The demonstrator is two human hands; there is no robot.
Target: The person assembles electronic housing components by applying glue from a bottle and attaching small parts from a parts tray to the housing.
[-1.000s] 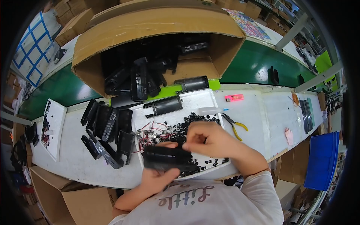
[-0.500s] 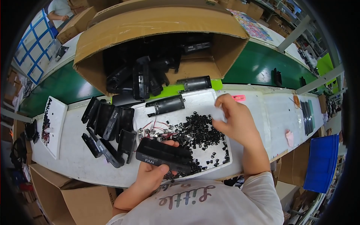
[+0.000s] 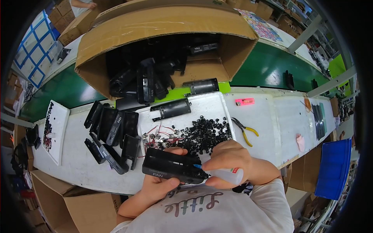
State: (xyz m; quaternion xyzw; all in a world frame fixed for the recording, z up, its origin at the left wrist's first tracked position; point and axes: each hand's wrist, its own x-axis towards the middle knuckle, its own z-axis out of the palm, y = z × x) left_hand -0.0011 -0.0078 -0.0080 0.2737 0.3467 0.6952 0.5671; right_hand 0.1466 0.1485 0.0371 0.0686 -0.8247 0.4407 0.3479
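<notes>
Tilted over the front of a white tray (image 3: 210, 103), a long black plastic casing (image 3: 171, 167) rests in my left hand (image 3: 157, 187), fingers behind it and thumb on its near side. My right hand (image 3: 229, 156) grips a small whitish squeeze bottle (image 3: 230, 176), its blue tip at the casing's right end. Whether the tip touches the casing I cannot tell. Many small black plastic pieces (image 3: 206, 132) and red-wired parts (image 3: 161, 136) lie in the tray. Another open casing (image 3: 173, 109) lies across its far left corner.
A cardboard box (image 3: 167, 29) of black casings opens toward me. More casings (image 3: 114, 130) are heaped left of the tray, near a second white tray (image 3: 62, 128). Yellow-handled pliers (image 3: 246, 132) and a pink lighter-like object (image 3: 244, 101) lie right. A green belt (image 3: 260, 73) runs behind.
My right hand has come down and left, bringing the bottle to the casing's right end. The pliers it had covered now show. The casing has shifted slightly in my left hand.
</notes>
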